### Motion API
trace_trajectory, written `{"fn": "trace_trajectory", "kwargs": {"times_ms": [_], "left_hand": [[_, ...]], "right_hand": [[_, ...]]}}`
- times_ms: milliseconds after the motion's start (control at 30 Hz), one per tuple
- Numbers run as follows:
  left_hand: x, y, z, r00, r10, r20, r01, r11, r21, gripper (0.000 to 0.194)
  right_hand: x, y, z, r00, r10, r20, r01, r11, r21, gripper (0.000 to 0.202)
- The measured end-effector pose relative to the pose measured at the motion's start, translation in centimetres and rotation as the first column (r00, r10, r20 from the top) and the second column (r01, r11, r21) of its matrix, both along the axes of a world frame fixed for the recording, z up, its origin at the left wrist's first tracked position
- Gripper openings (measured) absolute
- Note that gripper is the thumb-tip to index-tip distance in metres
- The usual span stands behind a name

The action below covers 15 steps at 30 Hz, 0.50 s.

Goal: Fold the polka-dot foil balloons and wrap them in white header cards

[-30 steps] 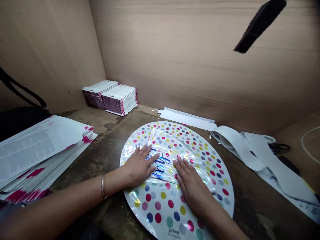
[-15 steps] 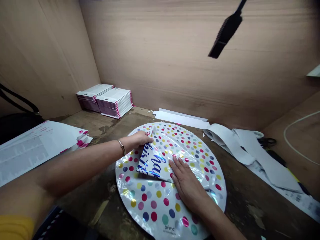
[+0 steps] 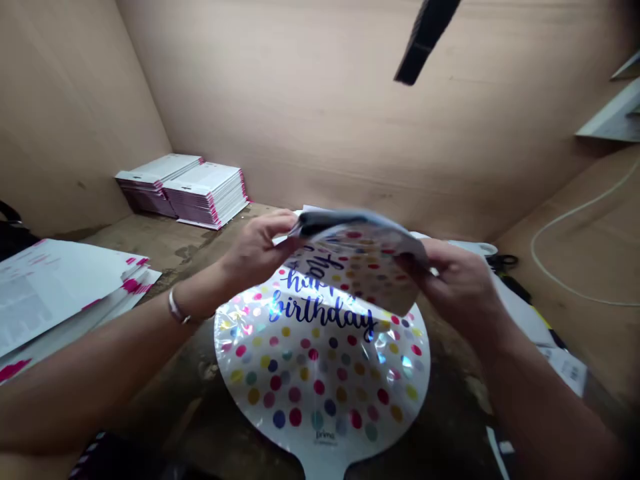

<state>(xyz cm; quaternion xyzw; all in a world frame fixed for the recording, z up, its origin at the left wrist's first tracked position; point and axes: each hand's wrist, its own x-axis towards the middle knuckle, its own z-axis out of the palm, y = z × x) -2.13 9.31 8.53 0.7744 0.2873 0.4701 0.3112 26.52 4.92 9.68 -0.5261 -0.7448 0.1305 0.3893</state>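
A folded polka-dot foil balloon is held up between both hands, its dark folded edge uppermost and slightly blurred. My left hand pinches its left end, and my right hand grips the right end, the thumb at the edge. Beneath it a round, flat foil balloon with coloured dots and blue "happy birthday" lettering lies on the table, its tail pointing toward me. The raised one hides the upper part of this balloon.
Two stacks of white cards stand at the back left. More printed sheets lie at the left. At the right are black scissors, white strips and a pale cable. A black object hangs above.
The folded balloon has risen off the flat one. My right hand has left the flat surface and now grips its right end. The flat balloon's lettering and tail have come into view.
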Motion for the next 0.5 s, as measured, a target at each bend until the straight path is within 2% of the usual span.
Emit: {"fn": "trace_trajectory", "kwargs": {"times_ms": [33, 67, 133, 233, 300, 400, 500], "left_hand": [[-0.4, -0.9, -0.5, 0.997, 0.064, -0.050, -0.057, 0.989, 0.138, 0.019], [-0.9, -1.9, -1.4, 0.987, 0.117, -0.108, -0.088, 0.966, 0.242, 0.016], [-1.8, -4.0, -4.1, 0.953, 0.132, -0.274, -0.030, 0.938, 0.346, 0.017], [-3.0, -6.5, -8.6, 0.815, -0.056, -0.576, 0.270, 0.917, 0.294, 0.025], [-3.7, -7.7, -10.5, 0.736, -0.145, -0.662, 0.376, 0.900, 0.220, 0.028], [-4.5, -8.6, -11.3, 0.719, -0.174, -0.672, 0.347, 0.929, 0.130, 0.029], [-4.8, -9.1, -11.0, 0.766, -0.161, -0.623, 0.229, 0.973, 0.031, 0.024]], "right_hand": [[-0.2, -1.6, -0.6, 0.996, -0.052, 0.073, 0.037, 0.981, 0.189, 0.015], [-0.4, -3.2, -1.6, 0.985, -0.092, 0.145, 0.042, 0.949, 0.314, 0.016], [-0.7, -6.1, -4.6, 0.951, -0.088, 0.297, -0.032, 0.926, 0.377, 0.019], [-0.9, -9.3, -9.4, 0.865, 0.078, 0.496, -0.209, 0.954, 0.216, 0.022], [-1.0, -10.7, -11.2, 0.834, 0.172, 0.524, -0.262, 0.960, 0.101, 0.027], [-1.2, -11.8, -11.5, 0.867, 0.208, 0.453, -0.237, 0.972, 0.006, 0.033], [-1.1, -12.0, -10.8, 0.914, 0.219, 0.341, -0.200, 0.976, -0.088, 0.030]]}}
